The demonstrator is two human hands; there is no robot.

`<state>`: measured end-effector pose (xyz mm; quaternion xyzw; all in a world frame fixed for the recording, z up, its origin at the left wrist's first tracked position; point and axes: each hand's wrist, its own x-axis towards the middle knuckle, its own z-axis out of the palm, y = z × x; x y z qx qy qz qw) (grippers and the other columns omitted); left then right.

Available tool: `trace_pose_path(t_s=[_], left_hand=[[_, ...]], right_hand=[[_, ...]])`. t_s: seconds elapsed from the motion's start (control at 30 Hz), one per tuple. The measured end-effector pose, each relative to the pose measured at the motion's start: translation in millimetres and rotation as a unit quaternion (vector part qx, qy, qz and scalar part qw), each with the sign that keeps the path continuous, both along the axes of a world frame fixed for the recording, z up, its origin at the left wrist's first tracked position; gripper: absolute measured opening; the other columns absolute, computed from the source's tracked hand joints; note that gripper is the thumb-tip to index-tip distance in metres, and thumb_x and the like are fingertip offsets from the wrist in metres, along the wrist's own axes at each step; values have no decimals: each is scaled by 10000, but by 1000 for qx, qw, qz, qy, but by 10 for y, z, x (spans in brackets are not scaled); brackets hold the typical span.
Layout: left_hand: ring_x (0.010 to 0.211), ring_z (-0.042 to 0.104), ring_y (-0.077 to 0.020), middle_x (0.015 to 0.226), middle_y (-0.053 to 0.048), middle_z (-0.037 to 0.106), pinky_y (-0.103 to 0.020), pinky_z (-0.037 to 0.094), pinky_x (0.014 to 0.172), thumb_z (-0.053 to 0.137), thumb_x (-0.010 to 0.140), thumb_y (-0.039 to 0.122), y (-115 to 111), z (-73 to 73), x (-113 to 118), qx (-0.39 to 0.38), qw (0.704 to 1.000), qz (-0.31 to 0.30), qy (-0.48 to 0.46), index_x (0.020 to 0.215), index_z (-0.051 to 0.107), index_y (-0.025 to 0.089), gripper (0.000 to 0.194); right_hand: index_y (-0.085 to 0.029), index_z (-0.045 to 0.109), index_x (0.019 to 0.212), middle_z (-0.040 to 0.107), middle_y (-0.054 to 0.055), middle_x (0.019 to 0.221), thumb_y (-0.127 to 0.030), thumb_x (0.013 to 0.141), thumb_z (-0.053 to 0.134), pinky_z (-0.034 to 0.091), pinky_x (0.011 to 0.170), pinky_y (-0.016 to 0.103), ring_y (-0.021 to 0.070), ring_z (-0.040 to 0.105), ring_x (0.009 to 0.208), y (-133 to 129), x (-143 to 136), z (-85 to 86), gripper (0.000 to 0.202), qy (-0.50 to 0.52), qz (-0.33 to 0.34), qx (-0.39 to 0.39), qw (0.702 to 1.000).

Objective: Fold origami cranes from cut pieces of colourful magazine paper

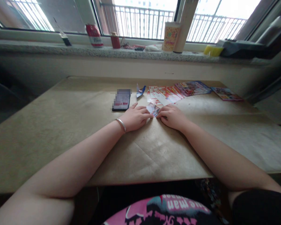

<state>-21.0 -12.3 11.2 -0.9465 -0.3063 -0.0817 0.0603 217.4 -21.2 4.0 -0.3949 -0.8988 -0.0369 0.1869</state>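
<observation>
The left hand [135, 117], fingers loosely spread, touches and the right hand [171, 116], fingertips together, pinches one patterned paper [153, 108] roughly midway between the desk [61, 134]'s side edges, before one phone [122, 100] and one folded paper [140, 92].

Glaring windows [144, 19] (blown out), stretched edges

Head-worn view | tabletop [61, 150] is shot forward and downward from near edge | left hand [135, 118], right hand [172, 116] framed mid-distance | window [138, 18] faced beyond
</observation>
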Motion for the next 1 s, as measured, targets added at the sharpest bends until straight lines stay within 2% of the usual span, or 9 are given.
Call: trace_pose_path(t_s=[0.13,0.33,0.47,0.7,1.0], left_hand=[[1258,499,-264,1229,-47,642,-544,297,1095,441,954,252,8,-8,-1,5,1000,-3,0,1235,626,305,341],[1162,554,-242,1191,-68,654,-412,432,993,439,950,234,63,-43,-3,8,999,-33,-11,1204,658,264,336],[1092,586,-222,1164,-70,662,-397,458,969,437,948,227,86,-65,-1,5,999,-40,-24,1183,670,259,332],[1074,594,-206,1144,-76,666,-377,478,959,420,945,211,105,-80,0,0,997,-61,-43,1165,678,238,340],[1053,594,-202,1141,-81,663,-358,496,923,405,953,208,99,-100,-1,-9,997,-57,-53,1181,672,227,352]], right_hand=[[-236,772,868,729,43,956,-158,819,564,474,890,365,212,633,907,21,126,27,228,-6,1,-14,1000],[-249,778,867,715,39,986,-141,791,575,502,879,316,191,647,953,114,383,26,242,20,13,-70,997],[-253,781,847,713,35,956,-146,772,596,518,815,302,172,652,854,140,526,54,227,25,-5,-107,994],[-243,780,819,716,36,932,-143,761,597,519,817,309,173,653,843,137,652,112,216,16,-16,-131,991],[-232,781,800,729,31,929,-121,727,595,525,789,288,167,664,814,146,776,146,229,14,-38,-161,986]])
